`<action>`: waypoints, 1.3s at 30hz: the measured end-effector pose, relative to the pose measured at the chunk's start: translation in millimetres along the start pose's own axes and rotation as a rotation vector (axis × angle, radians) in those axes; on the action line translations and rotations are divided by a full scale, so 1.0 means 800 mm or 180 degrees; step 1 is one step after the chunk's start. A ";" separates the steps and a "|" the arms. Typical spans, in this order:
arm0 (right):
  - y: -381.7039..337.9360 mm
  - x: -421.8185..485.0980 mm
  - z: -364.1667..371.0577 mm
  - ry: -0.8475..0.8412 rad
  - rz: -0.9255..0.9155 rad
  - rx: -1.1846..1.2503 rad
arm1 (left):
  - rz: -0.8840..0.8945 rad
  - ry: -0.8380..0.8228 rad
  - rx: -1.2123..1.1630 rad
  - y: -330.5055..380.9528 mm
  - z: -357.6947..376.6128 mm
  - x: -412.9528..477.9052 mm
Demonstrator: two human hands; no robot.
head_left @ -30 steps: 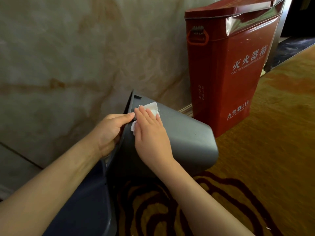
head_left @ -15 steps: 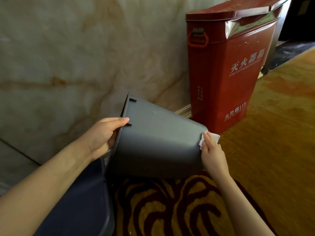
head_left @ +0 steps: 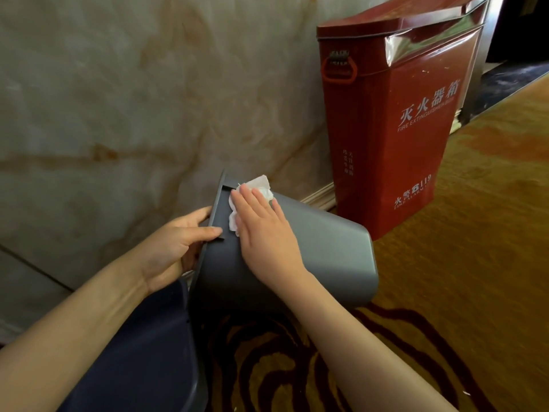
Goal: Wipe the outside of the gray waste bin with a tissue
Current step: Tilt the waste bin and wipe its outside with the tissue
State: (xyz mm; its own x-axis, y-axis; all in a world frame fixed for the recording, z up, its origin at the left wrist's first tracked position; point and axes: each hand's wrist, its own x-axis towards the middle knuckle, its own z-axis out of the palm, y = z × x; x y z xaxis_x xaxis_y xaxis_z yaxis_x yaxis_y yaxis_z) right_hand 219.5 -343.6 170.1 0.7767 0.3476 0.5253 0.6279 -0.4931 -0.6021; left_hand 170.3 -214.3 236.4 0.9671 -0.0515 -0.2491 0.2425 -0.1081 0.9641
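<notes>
The gray waste bin [head_left: 326,251] is tipped on its side above the carpet, its open rim to the left and its base to the right. My left hand [head_left: 175,245] grips the rim, thumb on the outside wall and fingers hidden inside. My right hand [head_left: 261,230] lies flat on the bin's upper side near the rim, pressing a crumpled white tissue [head_left: 258,188] against it. Part of the tissue sticks out past my fingertips; the rest is under my palm.
A tall red fire extinguisher box [head_left: 398,114] stands against the marble wall [head_left: 133,99], just right of the bin. A dark blue container [head_left: 142,352] sits below my left forearm. Patterned gold and maroon carpet [head_left: 460,263] covers the floor.
My right hand with the tissue slid from the rim down to the bin's base, then back up to the rim. My left hand kept its hold on the rim.
</notes>
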 end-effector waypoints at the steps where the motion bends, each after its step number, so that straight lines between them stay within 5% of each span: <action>1: 0.003 -0.002 0.001 0.0030 0.0012 -0.0016 | -0.0003 -0.0027 0.0043 0.000 0.000 0.001; 14: 0.152 -0.100 -0.059 0.0240 0.1852 0.0089 | -0.0429 -0.0187 0.0344 0.009 -0.015 -0.008; 25: 0.086 -0.136 -0.053 0.0545 0.1492 0.0420 | -0.0647 0.1143 0.1695 0.070 0.043 0.073; 32: 0.007 -0.092 -0.017 0.0098 0.0565 0.0422 | -0.0796 0.1000 0.2128 0.071 0.031 0.059; 39: 0.049 -0.138 -0.013 0.0271 0.0916 0.0679 | -0.0687 0.0889 0.2310 0.070 0.026 0.059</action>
State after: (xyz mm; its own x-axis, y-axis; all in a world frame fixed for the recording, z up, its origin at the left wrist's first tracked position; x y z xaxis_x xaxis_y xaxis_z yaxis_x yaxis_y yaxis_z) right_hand 157.4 -409.7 94.9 0.9218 0.1468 0.3588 0.3874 -0.3806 -0.8397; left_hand 228.2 -243.5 276.2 0.9113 0.2838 -0.2984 0.4088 -0.7100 0.5733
